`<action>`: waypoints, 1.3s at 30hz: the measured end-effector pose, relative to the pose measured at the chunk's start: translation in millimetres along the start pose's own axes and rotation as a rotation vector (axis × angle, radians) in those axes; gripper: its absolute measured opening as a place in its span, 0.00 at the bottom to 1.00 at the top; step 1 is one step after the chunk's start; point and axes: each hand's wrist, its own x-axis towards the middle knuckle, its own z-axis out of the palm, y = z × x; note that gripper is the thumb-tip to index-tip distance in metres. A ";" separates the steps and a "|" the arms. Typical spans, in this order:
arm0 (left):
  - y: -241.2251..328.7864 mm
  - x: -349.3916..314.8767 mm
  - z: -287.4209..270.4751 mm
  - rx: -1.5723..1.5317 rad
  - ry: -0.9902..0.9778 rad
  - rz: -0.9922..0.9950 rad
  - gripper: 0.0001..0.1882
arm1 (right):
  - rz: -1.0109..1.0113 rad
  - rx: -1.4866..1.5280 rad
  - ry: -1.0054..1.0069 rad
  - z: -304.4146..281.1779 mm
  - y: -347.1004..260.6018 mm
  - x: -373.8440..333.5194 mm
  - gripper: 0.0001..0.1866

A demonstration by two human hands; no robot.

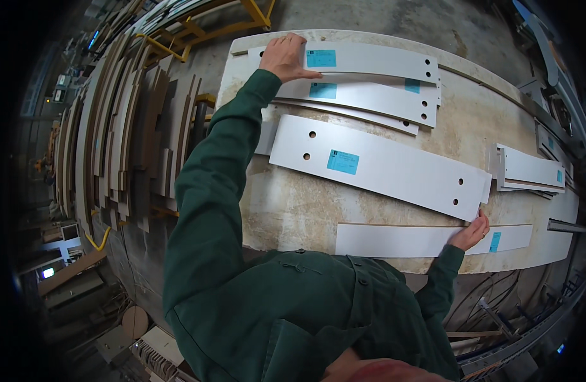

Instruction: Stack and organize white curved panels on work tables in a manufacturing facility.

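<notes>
My left hand (285, 57) reaches far across the worn table (293, 210) and lies flat on the left end of the farthest white panel (375, 60), which tops a small stack of similar long panels (369, 99). A large white panel (382, 167) with drilled holes and a blue label lies slanted in the middle. Nearer to me lies a narrow white strip (395, 240). My right hand (471, 232) rests on that strip, fingertips touching the large panel's near right corner. Neither hand grips anything.
More white panels are stacked at the table's right end (531, 170). Long boards stand on edge in a rack along the left (124, 127). A yellow metal frame (197, 28) stands beyond the table's far left corner. A conveyor rail (528, 331) runs at the lower right.
</notes>
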 end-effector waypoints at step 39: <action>88.9 -99.5 -53.6 -0.092 0.194 0.093 0.38 | -0.030 -0.089 0.068 -2.6 12.6 -1.6 0.18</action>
